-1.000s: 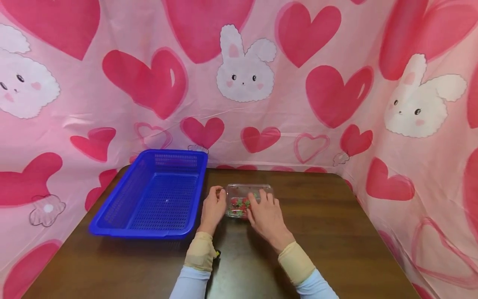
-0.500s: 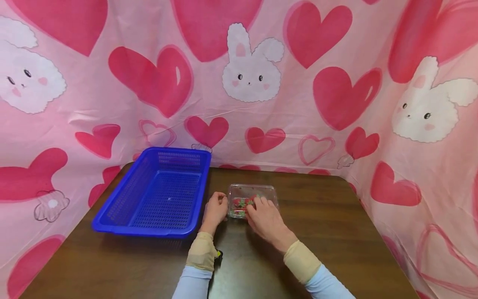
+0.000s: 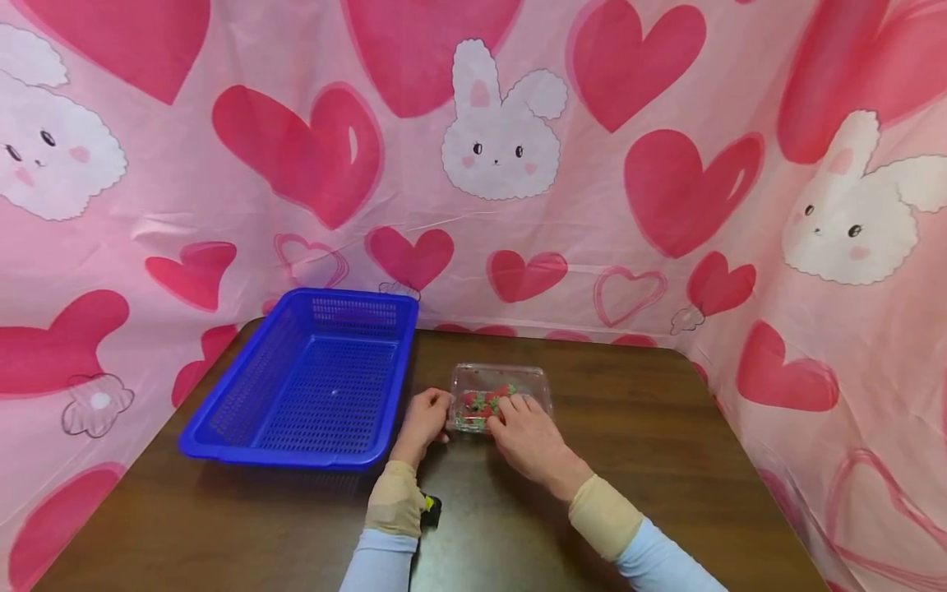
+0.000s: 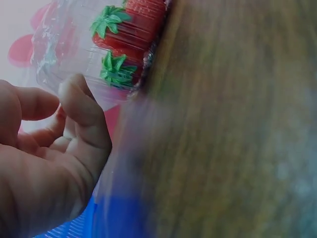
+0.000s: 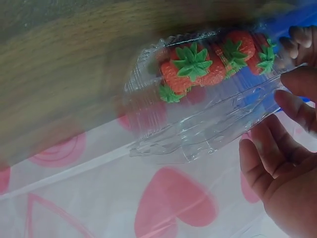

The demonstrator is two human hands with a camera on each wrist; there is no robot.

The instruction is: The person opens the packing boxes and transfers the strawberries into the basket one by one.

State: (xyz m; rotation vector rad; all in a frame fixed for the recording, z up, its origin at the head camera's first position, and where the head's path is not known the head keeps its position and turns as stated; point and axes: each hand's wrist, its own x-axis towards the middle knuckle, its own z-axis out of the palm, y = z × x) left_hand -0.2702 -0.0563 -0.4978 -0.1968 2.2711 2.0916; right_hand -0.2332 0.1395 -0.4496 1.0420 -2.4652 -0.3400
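A clear plastic fruit box (image 3: 510, 375) sits on the table with several red strawberries (image 3: 479, 401) inside, their leaves green. My left hand (image 3: 424, 423) is at the box's left edge, fingers curled and thumb tip right at the plastic rim (image 4: 49, 79). My right hand (image 3: 534, 440) reaches over the front right part of the box. Its thumb and index finger come together at the plastic edge, as the right wrist view shows, while the other fingers of the right hand (image 5: 292, 183) are bent loosely. The right hand hides part of the strawberries and the box's front right corner.
A blue perforated basket (image 3: 395, 395) stands on the brown wooden table (image 3: 621, 419) just left of the left hand. Behind the table hangs a pink cloth (image 3: 311, 271) with hearts and rabbits. A small black and yellow object (image 3: 431, 508) shows beside the left wristband.
My right fingers, spread over the box top a second ago, have drawn together near its front. My left hand has come slightly nearer the front along the box's left edge.
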